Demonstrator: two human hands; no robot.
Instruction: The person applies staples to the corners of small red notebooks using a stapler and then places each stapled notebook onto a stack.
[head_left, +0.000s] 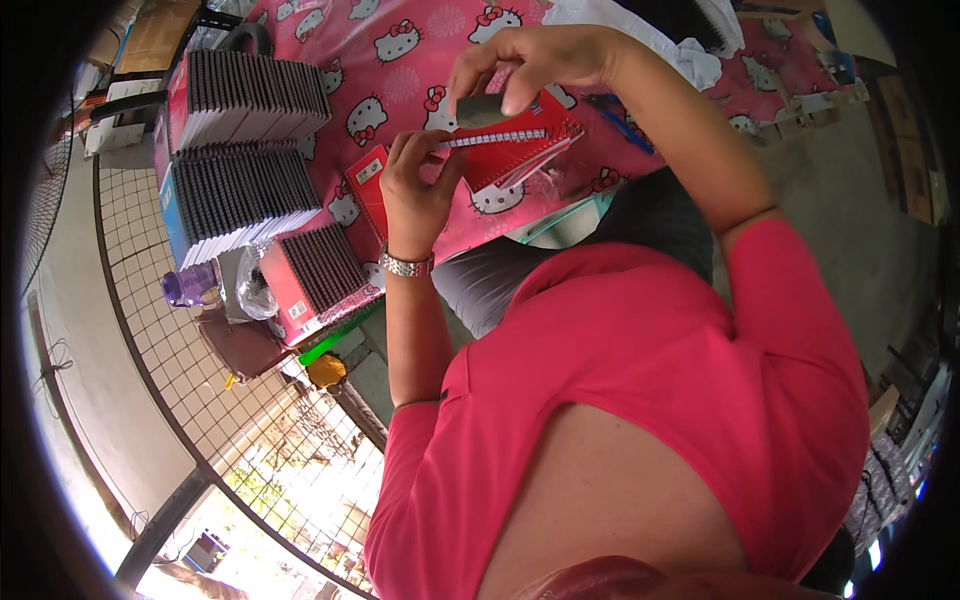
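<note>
My left hand (415,190), with a metal watch on the wrist, pinches the left end of a narrow white strip with a row of dark marks (510,137). This strip lies across a red notebook (500,163); whether it belongs to that notebook I cannot tell. Just above, the bent fingers and thumb of my right hand (535,65) close on a dark grey, block-like piece (482,111), whose kind is unclear. Another red spiral notebook (368,180) lies beside my left hand, partly hidden by it.
Stacks of black-spiral notebooks (255,85) stand at the left on the pink cartoon-print tablecloth (400,85), with a shorter stack (325,265) nearer. A blue-handled tool (632,130) lies right of the notebooks. White crumpled sheeting (690,60) is at the far right.
</note>
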